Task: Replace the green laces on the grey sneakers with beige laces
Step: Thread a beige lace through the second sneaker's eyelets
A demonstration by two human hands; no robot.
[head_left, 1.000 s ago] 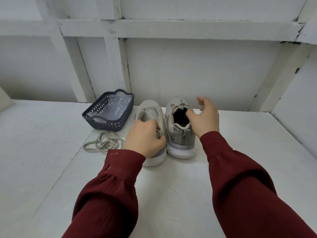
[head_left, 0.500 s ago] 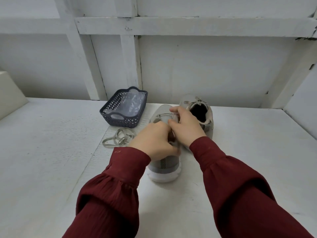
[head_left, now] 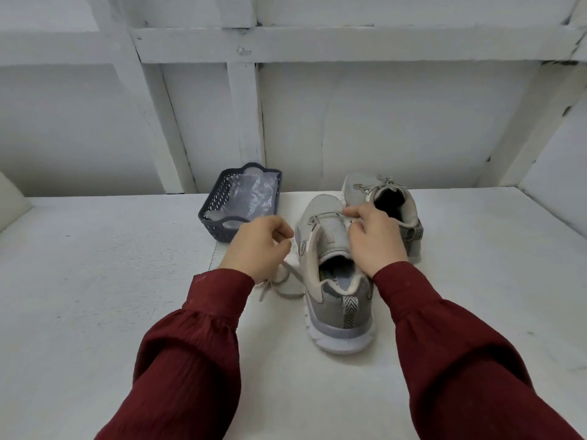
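Observation:
Two grey sneakers stand heel-toward-me on the white table. The near sneaker (head_left: 336, 300) has its tongue laid bare and shows no lacing across it. My right hand (head_left: 374, 239) grips its tongue and right upper edge with curled fingers. My left hand (head_left: 259, 246) hovers just left of the shoe, fingers curled, pinching a pale greenish-grey lace (head_left: 282, 281) that trails in loops on the table under my wrist. The far sneaker (head_left: 394, 201) sits behind my right hand with its lace tied in a bow.
A dark perforated plastic basket (head_left: 219, 208) holding a clear plastic bag (head_left: 254, 195) stands at the back left, close to my left hand. White wall panels and beams close off the back. The table (head_left: 95, 281) stretches wide to the left and right.
The near sneaker has come closer to me. My left hand has left the shoe and moved left with a lace. My right hand stays on the tongue.

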